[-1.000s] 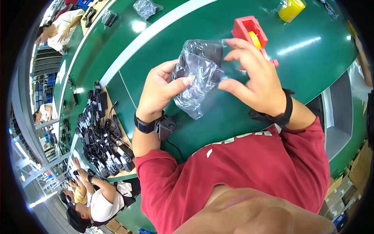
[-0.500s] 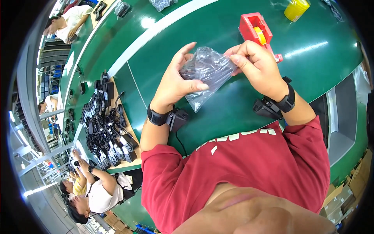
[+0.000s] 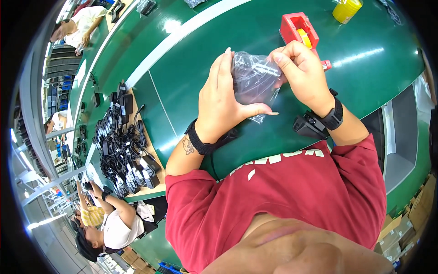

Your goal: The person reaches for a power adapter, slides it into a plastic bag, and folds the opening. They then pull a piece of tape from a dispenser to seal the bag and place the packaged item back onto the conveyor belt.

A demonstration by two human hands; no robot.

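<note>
- Holding the work between them, the left hand [image 3: 223, 105] and the right hand [image 3: 303, 75] meet above the green desk [image 3: 191, 59], raised off its surface.
- The item is a clear, crinkled plastic bag with a dark object inside [image 3: 253, 82]. It sits directly between the two hands, its long axis running roughly from upper right down to lower left, toward the person's chest.
- Left hand: palm cupped against the bag's left side, fingers [image 3: 222, 64] extended upward together, thumb lying under the lower edge. Clamped on the bag.
- Right hand: fingers [image 3: 287, 57] curled and pinched on the bag's upper right corner. Both hands are equally close; neither is free.
- Bag appearance: glossy film, wrinkled, with light glare; the contents read as dark grey, their shape not clear.
- Just beyond the right hand stands a red tape dispenser with a yellow roll [image 3: 299, 29]; farther back is a yellow cylindrical container [image 3: 346, 9].
- To the person's left, a heap of black power adapters with cables [image 3: 123, 146] lies on a wooden tray.
- Black wristbands on both wrists.
</note>
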